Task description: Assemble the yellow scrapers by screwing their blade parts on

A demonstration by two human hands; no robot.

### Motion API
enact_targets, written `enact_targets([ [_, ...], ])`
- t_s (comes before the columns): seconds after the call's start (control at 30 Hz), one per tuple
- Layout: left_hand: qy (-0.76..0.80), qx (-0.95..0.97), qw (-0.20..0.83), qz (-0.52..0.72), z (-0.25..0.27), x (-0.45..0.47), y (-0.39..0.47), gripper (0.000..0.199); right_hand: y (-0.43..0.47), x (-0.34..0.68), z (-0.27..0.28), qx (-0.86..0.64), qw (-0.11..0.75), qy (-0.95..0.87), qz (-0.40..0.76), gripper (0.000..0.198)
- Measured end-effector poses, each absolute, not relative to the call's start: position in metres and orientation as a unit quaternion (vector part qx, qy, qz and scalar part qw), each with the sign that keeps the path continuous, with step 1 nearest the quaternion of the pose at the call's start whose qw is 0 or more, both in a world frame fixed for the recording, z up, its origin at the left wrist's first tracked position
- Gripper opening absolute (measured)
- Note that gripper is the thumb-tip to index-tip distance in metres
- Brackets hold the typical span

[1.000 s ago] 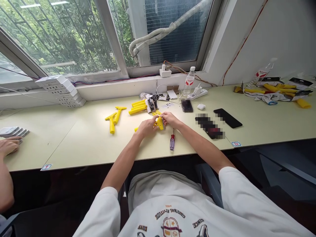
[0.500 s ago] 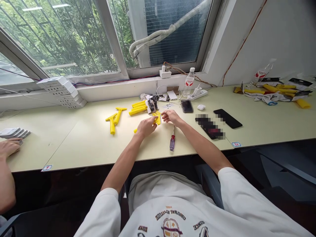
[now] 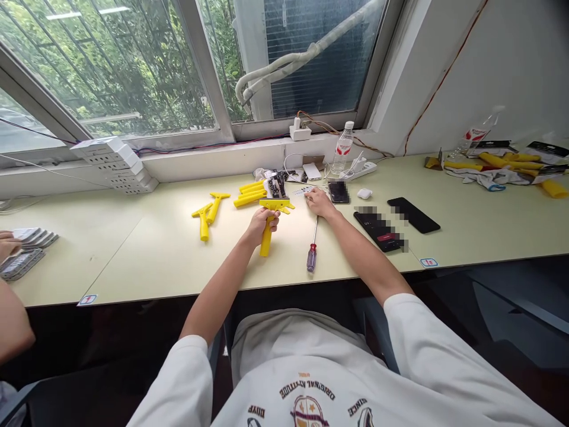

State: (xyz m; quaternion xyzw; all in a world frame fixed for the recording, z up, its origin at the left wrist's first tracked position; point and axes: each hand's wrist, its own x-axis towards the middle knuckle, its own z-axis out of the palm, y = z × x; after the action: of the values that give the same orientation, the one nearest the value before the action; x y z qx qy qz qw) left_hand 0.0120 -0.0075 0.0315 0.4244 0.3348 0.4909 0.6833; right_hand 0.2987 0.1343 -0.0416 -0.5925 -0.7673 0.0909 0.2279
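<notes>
A yellow scraper (image 3: 265,237) is gripped by my left hand (image 3: 258,225), its wide head pointing away from me and its handle hanging toward the table's front. My right hand (image 3: 320,203) rests farther back at several tiny parts (image 3: 302,191) on the table. Its fingers are bent down and drawn together; whatever is at the fingertips is too small to make out. Beneath the right wrist lies a screwdriver (image 3: 312,256) with a clear purple and red handle. Left of my hands are two yellow scrapers (image 3: 204,222). Several yellow handles (image 3: 250,194) lie behind, beside black-and-white packaging (image 3: 276,185).
Phones (image 3: 413,214) lie to the right, near a white earbud case (image 3: 364,194). A water bottle (image 3: 342,148) and power strip (image 3: 362,169) stand at the back. White boxes (image 3: 118,166) are stacked back left. Another person's hand (image 3: 8,244) handles grey pieces (image 3: 22,264) at far left.
My left hand has turned the scraper so its head points away and its handle toward me. My right hand has moved away from the scraper to the small parts. The other person's hand has shifted.
</notes>
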Motion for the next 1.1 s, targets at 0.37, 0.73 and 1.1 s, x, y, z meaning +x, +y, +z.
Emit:
enact_targets([
  [0.37, 0.339, 0.411, 0.701, 0.474, 0.020, 0.013, -0.005, 0.029, 0.116, 0.295, -0.025, -0.625, 0.204, -0.750, 0.079, 0.029],
  [0.73, 0.335, 0.364, 0.722, 0.483, 0.013, 0.012, 0.002, 0.026, 0.104, 0.301, -0.021, -0.648, 0.258, -0.708, 0.109, 0.036],
  [1.1, 0.362, 0.355, 0.719, 0.475, 0.017, 0.017, -0.003, 0.029, 0.092, 0.292, -0.020, -0.670, 0.197, -0.710, 0.091, 0.022],
])
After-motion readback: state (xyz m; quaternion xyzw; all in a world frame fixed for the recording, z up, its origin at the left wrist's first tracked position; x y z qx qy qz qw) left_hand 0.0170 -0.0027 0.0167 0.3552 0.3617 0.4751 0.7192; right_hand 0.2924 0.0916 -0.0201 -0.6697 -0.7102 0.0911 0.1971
